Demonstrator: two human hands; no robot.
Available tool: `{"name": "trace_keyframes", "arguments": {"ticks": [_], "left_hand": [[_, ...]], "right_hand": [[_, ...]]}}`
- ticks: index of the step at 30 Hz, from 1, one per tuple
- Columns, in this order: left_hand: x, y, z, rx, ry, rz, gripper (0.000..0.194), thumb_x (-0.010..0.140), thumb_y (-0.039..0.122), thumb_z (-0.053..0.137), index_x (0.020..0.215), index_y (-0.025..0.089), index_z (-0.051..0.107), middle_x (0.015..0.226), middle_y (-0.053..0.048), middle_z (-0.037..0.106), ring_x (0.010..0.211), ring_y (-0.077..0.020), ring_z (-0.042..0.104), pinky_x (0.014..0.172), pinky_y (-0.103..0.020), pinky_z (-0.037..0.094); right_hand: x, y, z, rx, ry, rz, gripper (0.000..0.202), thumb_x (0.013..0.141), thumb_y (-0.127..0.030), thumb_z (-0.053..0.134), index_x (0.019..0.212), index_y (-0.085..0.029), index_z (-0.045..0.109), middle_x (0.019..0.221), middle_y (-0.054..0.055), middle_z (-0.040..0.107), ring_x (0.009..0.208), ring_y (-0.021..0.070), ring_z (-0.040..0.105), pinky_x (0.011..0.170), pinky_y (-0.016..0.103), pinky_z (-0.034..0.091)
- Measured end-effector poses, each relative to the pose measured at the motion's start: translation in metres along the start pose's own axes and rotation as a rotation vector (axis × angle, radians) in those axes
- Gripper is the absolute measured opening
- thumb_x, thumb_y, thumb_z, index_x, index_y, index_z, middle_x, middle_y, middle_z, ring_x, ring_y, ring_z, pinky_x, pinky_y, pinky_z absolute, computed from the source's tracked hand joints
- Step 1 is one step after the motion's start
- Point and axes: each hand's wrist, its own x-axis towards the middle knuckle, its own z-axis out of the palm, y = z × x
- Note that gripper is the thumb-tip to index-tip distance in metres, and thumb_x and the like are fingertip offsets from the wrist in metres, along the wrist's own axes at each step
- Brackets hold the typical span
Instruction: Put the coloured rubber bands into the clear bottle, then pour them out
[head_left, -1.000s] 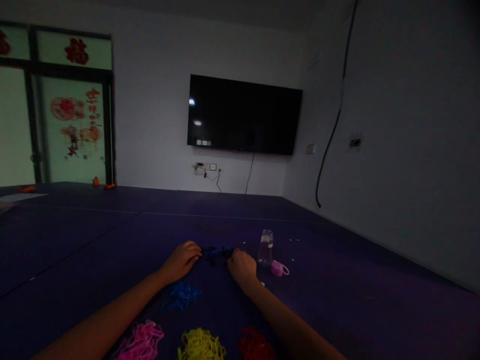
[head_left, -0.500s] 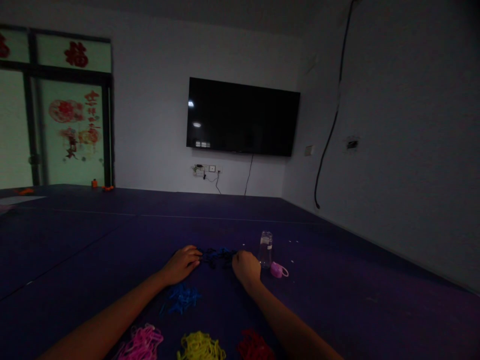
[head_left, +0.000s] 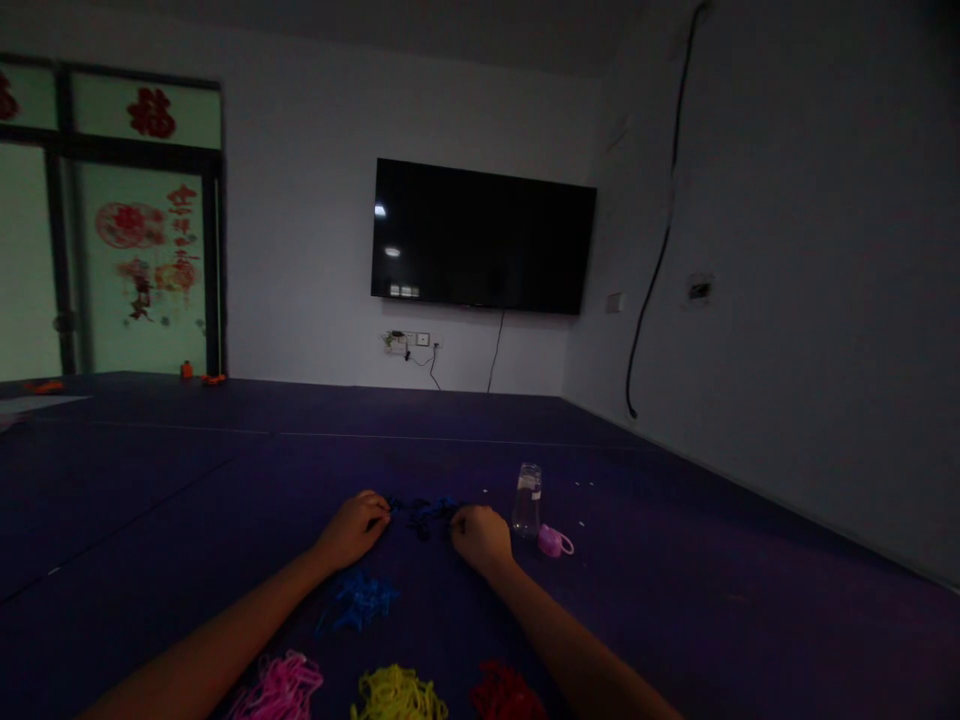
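On the purple tabletop, a scattered pile of dark and blue stringy pieces lies between my hands. At its left end, my left hand has thumb and fingers pinched together; what they hold is too small and dim to make out. My right hand rests at the right end with its fingers curled in, hiding whatever is in them. Closer to me lies a loose heap of blue stringy pieces. Along the front edge of the view are a pink heap, a yellow heap and a red heap of similar strands.
A clear bottle without its lid stands right of my right hand, beside a pink cap with a loop. Small white scraps dot the table. Orange objects sit at the far left edge, and a television hangs on the wall.
My right hand has moved slightly left, and its fingers are curled more. The left hand has drawn back a little to the left, its fingers now pinched.
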Motion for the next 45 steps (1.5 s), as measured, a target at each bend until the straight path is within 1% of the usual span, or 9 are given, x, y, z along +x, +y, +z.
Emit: {"name": "trace_keyframes", "arguments": {"ticks": [4,9,15,20,25,32,39,42,45], "left_hand": [[-0.001,-0.003,0.003,-0.023,-0.004,0.043,0.024,0.086,0.020,0.047,0.083,0.020,0.071,0.097,-0.006,0.069,0.096,-0.0190,0.059,0.086,-0.034,0.046],[-0.001,-0.008,0.006,-0.025,-0.011,0.032,0.025,0.086,0.020,0.047,0.097,0.022,0.070,0.104,-0.006,0.068,0.102,-0.0201,0.057,0.090,-0.037,0.045],[0.000,-0.005,0.002,-0.037,-0.071,0.024,0.027,0.087,0.018,0.044,0.093,0.022,0.070,0.103,-0.007,0.068,0.102,-0.0208,0.057,0.091,-0.037,0.045],[0.000,-0.003,0.001,-0.051,-0.084,0.011,0.027,0.085,0.015,0.045,0.086,0.021,0.071,0.103,-0.007,0.067,0.102,-0.0208,0.056,0.091,-0.036,0.044],[0.001,-0.003,0.000,-0.147,-0.021,-0.048,0.028,0.087,0.022,0.043,0.095,0.021,0.070,0.107,-0.008,0.066,0.104,-0.0210,0.057,0.092,-0.036,0.044],[0.003,-0.008,-0.002,-0.273,0.038,-0.165,0.028,0.085,0.027,0.046,0.087,0.019,0.073,0.103,-0.008,0.068,0.096,-0.0197,0.062,0.087,-0.035,0.048],[0.000,-0.013,-0.006,-0.303,0.132,-0.230,0.024,0.079,0.026,0.052,0.086,0.022,0.074,0.100,-0.005,0.071,0.092,-0.0193,0.064,0.088,-0.036,0.050],[0.000,-0.015,-0.006,-0.345,0.159,-0.259,0.020,0.076,0.028,0.056,0.082,0.023,0.074,0.098,-0.005,0.072,0.090,-0.0198,0.065,0.087,-0.037,0.050],[0.001,-0.018,-0.005,-0.380,0.173,-0.305,0.017,0.074,0.030,0.060,0.079,0.023,0.074,0.095,-0.004,0.072,0.089,-0.0209,0.065,0.088,-0.038,0.049]], "right_hand": [[0.000,-0.001,0.000,-0.008,0.003,-0.023,0.028,0.073,-0.021,0.052,0.092,-0.028,0.072,0.093,0.001,0.072,0.089,0.0184,0.065,0.075,0.023,0.043],[0.001,-0.004,-0.001,-0.029,-0.018,-0.018,0.025,0.076,-0.026,0.053,0.092,-0.027,0.072,0.092,0.003,0.072,0.088,0.0194,0.065,0.074,0.024,0.044],[-0.002,-0.007,-0.003,-0.032,-0.007,-0.046,0.024,0.079,-0.028,0.052,0.092,-0.027,0.072,0.092,0.004,0.072,0.087,0.0199,0.066,0.074,0.025,0.045],[-0.002,-0.006,-0.003,-0.034,-0.023,-0.093,0.023,0.079,-0.030,0.052,0.090,-0.027,0.072,0.092,0.003,0.072,0.089,0.0194,0.065,0.076,0.024,0.044],[-0.001,-0.006,-0.002,-0.065,-0.043,-0.104,0.025,0.081,-0.028,0.049,0.089,-0.026,0.072,0.091,0.004,0.072,0.089,0.0187,0.065,0.075,0.023,0.044],[-0.001,-0.012,-0.002,-0.109,-0.038,-0.086,0.025,0.085,-0.024,0.045,0.090,-0.021,0.069,0.090,0.008,0.071,0.085,0.0199,0.066,0.069,0.023,0.042],[-0.001,-0.013,-0.006,-0.090,0.071,-0.012,0.025,0.090,-0.026,0.040,0.094,-0.021,0.064,0.083,0.006,0.070,0.077,0.0179,0.066,0.061,0.022,0.038],[-0.003,-0.018,-0.006,0.029,0.110,-0.102,0.019,0.087,-0.024,0.046,0.091,-0.022,0.064,0.080,0.002,0.070,0.073,0.0141,0.064,0.060,0.019,0.037],[-0.007,-0.029,-0.002,0.230,0.058,-0.240,0.017,0.080,-0.020,0.051,0.087,-0.022,0.066,0.073,-0.002,0.068,0.066,0.0109,0.062,0.058,0.017,0.036]]}}
